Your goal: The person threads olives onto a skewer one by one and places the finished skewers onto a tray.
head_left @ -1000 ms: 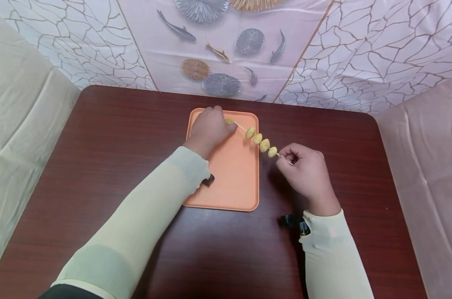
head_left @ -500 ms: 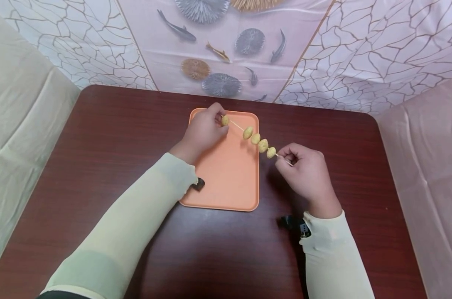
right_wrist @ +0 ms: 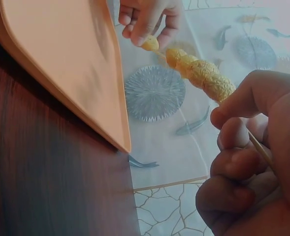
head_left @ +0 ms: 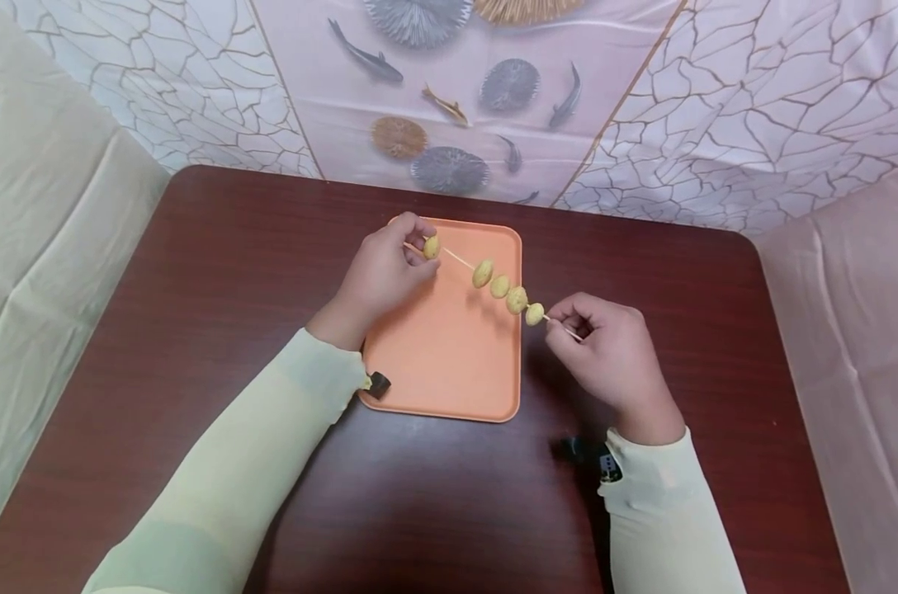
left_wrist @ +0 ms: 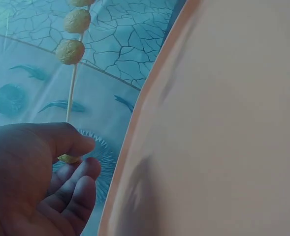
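Observation:
A thin wooden skewer (head_left: 458,258) slants over the orange tray (head_left: 441,363), carrying several small, rough yellow balls of food (head_left: 517,300) bunched toward its right end. My left hand (head_left: 378,276) pinches one more yellow ball (head_left: 432,247) near the far left end, with a bare length of stick between it and the others. In the left wrist view that ball (left_wrist: 68,159) is mostly hidden behind thumb and fingers. On the right, my right hand (head_left: 605,346) grips the skewer's near end just past the last ball, and the stick's tail (right_wrist: 260,150) runs back along the palm.
The tray lies flat on a dark red-brown table (head_left: 219,330). Patterned cloth (head_left: 449,107) with fish and leaf prints stands behind the table's far edge, and beige cloth (head_left: 865,346) borders the sides. A black wrist device (head_left: 597,462) sits at the right cuff.
My left hand has drawn back left and toward me with its ball, widening the gap to the other balls. The right hand has stayed nearly in place. The head view has shifted slightly.

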Tool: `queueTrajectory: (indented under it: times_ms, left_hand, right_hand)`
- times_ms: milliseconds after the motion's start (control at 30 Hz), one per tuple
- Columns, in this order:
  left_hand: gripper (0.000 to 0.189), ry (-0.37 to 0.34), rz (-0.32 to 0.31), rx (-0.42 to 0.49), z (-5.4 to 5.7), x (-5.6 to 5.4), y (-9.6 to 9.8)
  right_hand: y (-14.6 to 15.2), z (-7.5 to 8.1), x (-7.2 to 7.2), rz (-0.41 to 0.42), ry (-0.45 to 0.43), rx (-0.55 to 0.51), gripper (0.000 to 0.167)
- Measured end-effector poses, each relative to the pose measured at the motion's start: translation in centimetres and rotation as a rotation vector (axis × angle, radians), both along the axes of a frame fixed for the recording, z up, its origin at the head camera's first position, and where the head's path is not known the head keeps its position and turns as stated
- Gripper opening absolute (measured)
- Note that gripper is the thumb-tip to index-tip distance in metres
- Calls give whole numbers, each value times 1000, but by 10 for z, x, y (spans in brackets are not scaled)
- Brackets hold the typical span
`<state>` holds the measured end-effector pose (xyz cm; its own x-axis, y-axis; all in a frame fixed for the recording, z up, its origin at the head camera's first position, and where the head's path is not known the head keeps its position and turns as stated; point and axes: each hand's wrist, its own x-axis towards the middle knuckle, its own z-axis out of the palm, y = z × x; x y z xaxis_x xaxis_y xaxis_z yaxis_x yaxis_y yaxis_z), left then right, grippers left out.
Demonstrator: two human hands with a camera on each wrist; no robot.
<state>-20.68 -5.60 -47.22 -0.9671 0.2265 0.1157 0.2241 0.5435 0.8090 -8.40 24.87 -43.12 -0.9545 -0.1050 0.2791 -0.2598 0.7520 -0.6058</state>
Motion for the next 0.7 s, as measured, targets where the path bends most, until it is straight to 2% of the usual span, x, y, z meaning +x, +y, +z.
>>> queueTrajectory:
  times_ms: [333, 533, 700]
  left_hand:
    - [40, 3, 24, 16, -5, 13, -4]
    - [39, 4, 31, 43, -11, 16, -5]
    - [38, 38, 30, 45, -14, 16, -5]
  right_hand:
    - [-1, -4, 1, 49, 15, -3, 16]
    - [-2, -4, 1, 57, 19, -1, 15]
    - [-3, -4, 0, 61, 16, -1, 15]
